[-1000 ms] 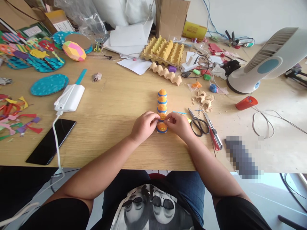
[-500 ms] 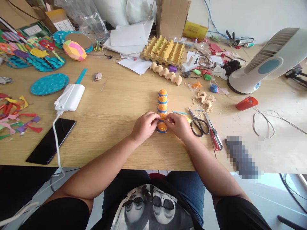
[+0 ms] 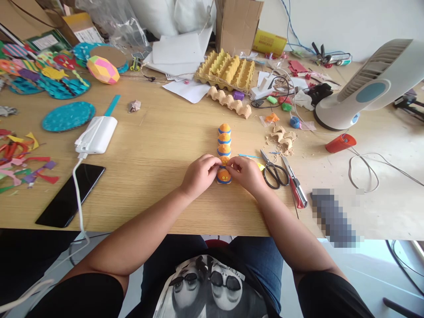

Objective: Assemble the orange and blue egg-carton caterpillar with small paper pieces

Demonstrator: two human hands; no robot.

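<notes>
Orange near end of the egg-carton caterpillar (image 3: pixel 224 140) is pinched between left hand (image 3: pixel 198 175) and right hand (image 3: pixel 249 174), one per side, equally near. Its long axis runs straight away across the counter (image 3: pixel 159 145), toward the egg tray (image 3: pixel 225 68).

1. Legibility: no text, brand, number or sign can be read at this viewing distance.
2. White label (image 3: pixel 82 30) on the cardboard box (image 3: pixel 68 22), far left of the table (image 3: pixel 159 132): lines of dark print, too small to make out.
3. Paper label (image 3: pixel 44 43) on the green box (image 3: pixel 31 40) beside it: printed lines, illegible.
4. Yellow box (image 3: pixel 269 43) at the far edge: reddish print on its side, probably lettering, which cannot be read.
5. Orange-and-blue figure (image 3: pixel 224 139): two dark marks on the nearest segment, which form no characters.
6. Pixelated patch (image 3: pixel 333 216) at the right: whatever it covers cannot be read.
</notes>
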